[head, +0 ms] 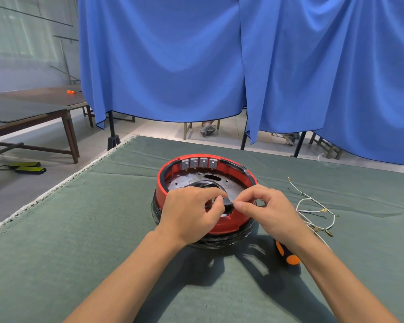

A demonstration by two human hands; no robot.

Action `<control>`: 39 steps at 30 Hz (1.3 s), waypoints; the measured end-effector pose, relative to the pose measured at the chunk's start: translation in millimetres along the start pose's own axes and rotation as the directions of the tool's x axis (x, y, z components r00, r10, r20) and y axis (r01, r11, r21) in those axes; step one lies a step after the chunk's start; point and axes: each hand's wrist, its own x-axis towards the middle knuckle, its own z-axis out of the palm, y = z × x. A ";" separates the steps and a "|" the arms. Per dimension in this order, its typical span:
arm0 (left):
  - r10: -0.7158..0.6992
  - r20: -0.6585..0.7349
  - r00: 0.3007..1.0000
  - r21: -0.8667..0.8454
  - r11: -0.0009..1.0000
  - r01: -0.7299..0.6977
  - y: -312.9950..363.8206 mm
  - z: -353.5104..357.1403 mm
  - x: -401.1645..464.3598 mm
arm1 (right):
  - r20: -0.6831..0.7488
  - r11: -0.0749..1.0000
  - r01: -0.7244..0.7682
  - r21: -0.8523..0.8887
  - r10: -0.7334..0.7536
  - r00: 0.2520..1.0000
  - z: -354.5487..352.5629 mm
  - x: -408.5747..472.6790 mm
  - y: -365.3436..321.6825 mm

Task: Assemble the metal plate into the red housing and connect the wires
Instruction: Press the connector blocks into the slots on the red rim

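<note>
At a green-covered tabletop (84, 229), the red housing (229, 222) sits before me with the metal plate (191, 180) already lying inside it, placed close so both hands can work over its near rim. My left hand (191, 213) and right hand (266, 206) each pinch a small black connector (228, 204) at that rim, fingers clamped on it from either side. The loose white wires (313, 206) lie well apart to the right, a black-and-orange screwdriver handle (286, 252) under my right wrist.

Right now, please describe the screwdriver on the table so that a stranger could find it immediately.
Start at the red housing in the middle of the green table cover. Look to its near right side, just under the right hand's wrist. There lies the screwdriver; its thick black and orange handle separates it from the thin white wires beyond it.
</note>
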 end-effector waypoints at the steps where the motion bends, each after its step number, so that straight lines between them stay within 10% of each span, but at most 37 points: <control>1: -0.004 0.016 1.000 0.004 1.000 0.004 -0.4 0.0 -0.2 | -0.026 1.000 -0.017 0.010 0.017 1.000 2.0 0.2 0.3; 20: -0.065 0.097 0.993 0.001 0.998 0.065 -0.1 -2.1 -2.6 | -0.025 0.834 -0.037 -0.551 0.028 0.999 21.7 2.9 2.7; 27: -0.234 0.443 0.866 -0.108 0.944 0.311 -8.2 -25.4 15.5 | -0.003 0.919 -0.060 -0.390 0.064 0.998 19.8 3.7 7.2; 39: -0.254 0.329 0.909 -0.030 0.960 0.279 -11.0 -20.5 16.1 | 0.144 0.904 -0.218 -0.369 0.288 0.947 14.7 15.9 -8.6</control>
